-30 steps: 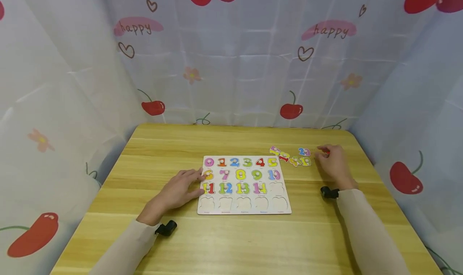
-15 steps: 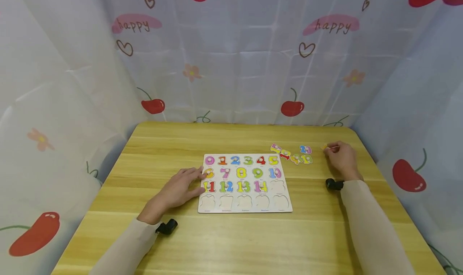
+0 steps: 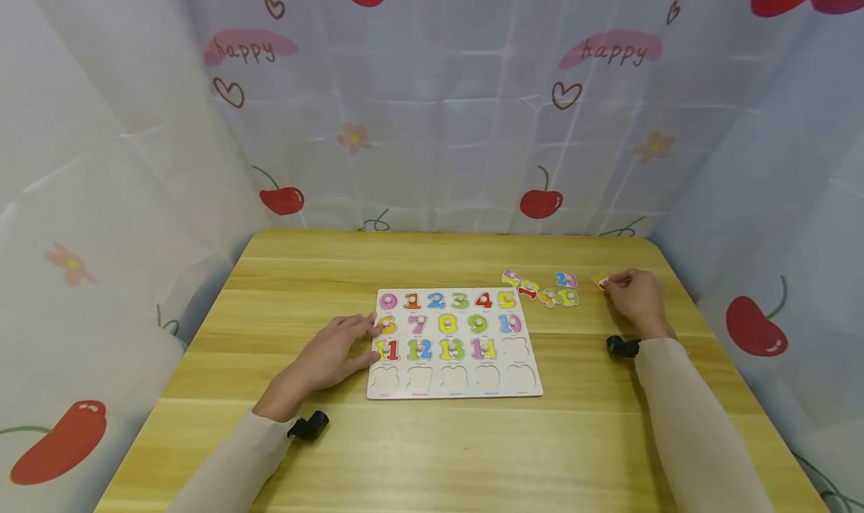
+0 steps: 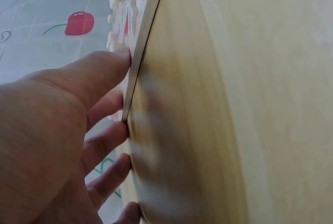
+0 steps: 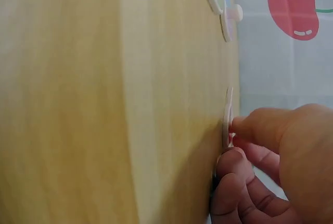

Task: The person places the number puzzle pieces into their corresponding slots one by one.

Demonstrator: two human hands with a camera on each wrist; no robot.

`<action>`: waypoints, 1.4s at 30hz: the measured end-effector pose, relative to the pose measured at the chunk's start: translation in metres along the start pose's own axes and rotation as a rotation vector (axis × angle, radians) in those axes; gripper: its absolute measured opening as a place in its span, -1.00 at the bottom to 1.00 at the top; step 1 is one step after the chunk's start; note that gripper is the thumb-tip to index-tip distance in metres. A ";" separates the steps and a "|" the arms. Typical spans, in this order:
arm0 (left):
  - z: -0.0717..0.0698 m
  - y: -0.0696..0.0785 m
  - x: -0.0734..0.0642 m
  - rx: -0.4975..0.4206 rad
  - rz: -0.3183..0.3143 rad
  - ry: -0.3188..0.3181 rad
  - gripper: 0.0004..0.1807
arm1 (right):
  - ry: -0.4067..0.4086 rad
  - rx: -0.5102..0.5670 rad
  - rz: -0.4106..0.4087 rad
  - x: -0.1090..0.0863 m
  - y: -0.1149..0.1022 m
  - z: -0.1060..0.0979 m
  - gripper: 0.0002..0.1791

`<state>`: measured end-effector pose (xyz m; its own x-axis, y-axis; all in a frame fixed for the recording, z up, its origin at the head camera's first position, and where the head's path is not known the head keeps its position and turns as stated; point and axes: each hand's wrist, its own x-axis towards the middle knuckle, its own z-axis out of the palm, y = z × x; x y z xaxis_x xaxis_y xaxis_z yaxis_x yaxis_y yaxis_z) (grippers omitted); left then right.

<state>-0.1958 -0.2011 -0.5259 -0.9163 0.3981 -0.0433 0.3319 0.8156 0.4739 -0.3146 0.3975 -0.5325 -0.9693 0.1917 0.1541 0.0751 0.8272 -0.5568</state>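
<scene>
A white number puzzle board [image 3: 466,393] lies on the table, its upper slots filled with knobbed, coloured number pieces and several lower slots bare. My left hand [image 3: 332,354] rests at the board's left edge with relaxed fingers. In the left wrist view, the thumb [image 4: 106,73] touches the board's side. Right of the loose pieces, my right hand [image 3: 637,303] pinches a yellow-and-red number puzzle piece [image 3: 598,280] low over the table. That piece [image 5: 227,117] shows nearly edge-on in the right wrist view, and its digits are mostly hidden by the fingers.
Several loose number pieces lie by the board's upper right corner, among them a red-and-yellow one [image 3: 529,289] and a blue-and-pink 20 [image 3: 566,280]. A wooden table [image 3: 432,453] carries everything. A cherry-print curtain [image 3: 432,145] hangs behind and at both sides.
My right hand has shifted slightly right, and the yellow-and-red number puzzle piece now shows at its fingertips. My left hand and the board stay in place.
</scene>
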 end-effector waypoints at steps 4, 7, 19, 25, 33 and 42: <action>0.002 0.000 0.000 -0.004 0.000 0.000 -0.41 | -0.013 -0.015 -0.019 -0.002 0.003 0.001 -0.62; 0.006 0.000 -0.003 -0.007 -0.006 -0.012 -0.38 | -0.024 -0.015 -0.029 -0.008 0.006 0.003 -0.62; 0.019 0.001 -0.013 -0.021 -0.006 -0.031 -0.38 | -0.032 -0.016 -0.100 -0.055 -0.009 0.007 -0.66; 0.014 0.002 -0.010 -0.023 -0.001 -0.017 -0.39 | -0.081 -0.013 -0.212 -0.072 -0.043 0.005 -0.73; 0.009 0.001 -0.007 -0.025 -0.009 -0.014 -0.40 | -0.193 0.024 -0.323 -0.093 -0.077 0.017 -0.88; 0.000 0.003 -0.004 -0.021 -0.019 -0.010 -0.37 | -0.382 0.070 -0.466 -0.118 -0.104 0.029 -0.90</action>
<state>-0.1914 -0.2001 -0.5248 -0.9199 0.3873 -0.0615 0.3098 0.8139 0.4915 -0.2154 0.2735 -0.5164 -0.9129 -0.3962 0.0983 -0.3807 0.7390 -0.5558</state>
